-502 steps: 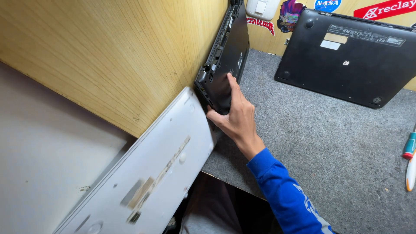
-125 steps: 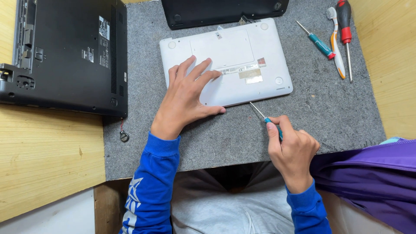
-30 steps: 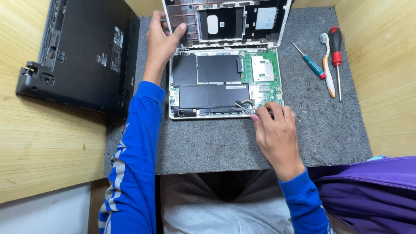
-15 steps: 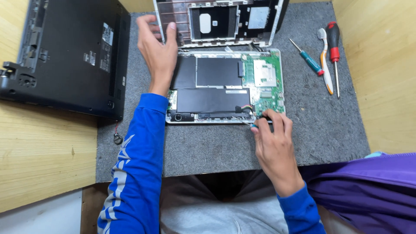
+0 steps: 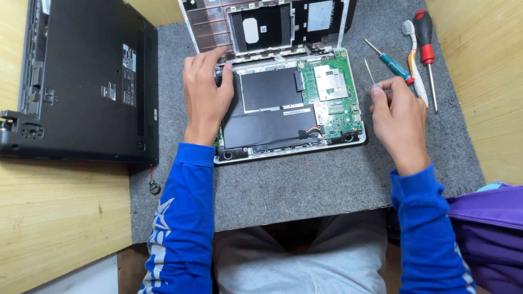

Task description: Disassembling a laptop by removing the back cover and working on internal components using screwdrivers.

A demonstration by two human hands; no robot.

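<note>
Opened white laptop [image 5: 289, 103] lies in the upper middle of the frame on a grey felt mat [image 5: 305, 179], its removed bottom cover [image 5: 267, 24] propped just above it and its black battery packs and green circuit board [image 5: 329, 90] bare. At far left a black laptop [image 5: 87, 81] lies upside down, half on the mat and half on the wooden bench [image 5: 54, 218], touching the mat's left edge, so there is little sideways room on that side; a small coin cell on a lead [image 5: 155, 188] lies just below its corner. The left hand [image 5: 206, 95] rests flat, fingers spread, on the open laptop's left edge, pressing rather than gripping; leaning harder there could, I'd judge, flex the battery pack under the palm. The right hand [image 5: 400, 117] is closed around a thin screwdriver [image 5: 370, 73], tip pointing up, just right of the circuit board; a slip leftward could scratch the board or nick the battery's coloured wires [image 5: 311, 130]. Right of it lie a teal-handled screwdriver [image 5: 395, 62], a white brush [image 5: 415, 60] and a red-handled screwdriver [image 5: 426, 51], crowding that hand, which could knock them. Open mat remains along the lower edge, near the person's lap. A purple bag [image 5: 487, 228] fills the lower right.
</note>
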